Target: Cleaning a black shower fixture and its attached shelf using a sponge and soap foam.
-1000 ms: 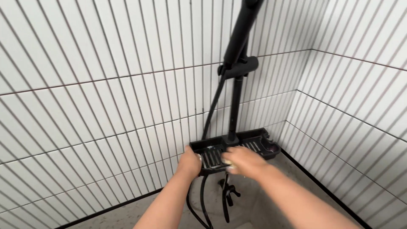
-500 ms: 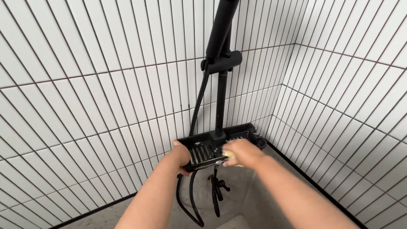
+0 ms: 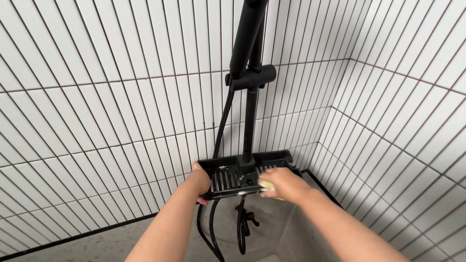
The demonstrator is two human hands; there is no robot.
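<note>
A black slotted shower shelf [image 3: 228,167] is fixed on a black vertical rail [image 3: 250,111] against the white tiled wall. My left hand [image 3: 198,183] grips the shelf's left front corner. My right hand [image 3: 280,183] presses a yellow sponge [image 3: 266,186] on the right half of the shelf; most of the sponge is hidden under my fingers. A few white suds sit on the slots. The black handheld shower head [image 3: 248,36] rests in its holder [image 3: 252,76] above.
A black hose [image 3: 221,123] hangs from the holder and loops under the shelf. A black valve handle [image 3: 245,218] sits below the shelf. White narrow tiles cover both walls, which meet in a corner at right. The floor is speckled grey.
My right hand with the sponge has slid right along the shelf, from its middle to its right half. My left hand keeps its grip. The view has shifted slightly.
</note>
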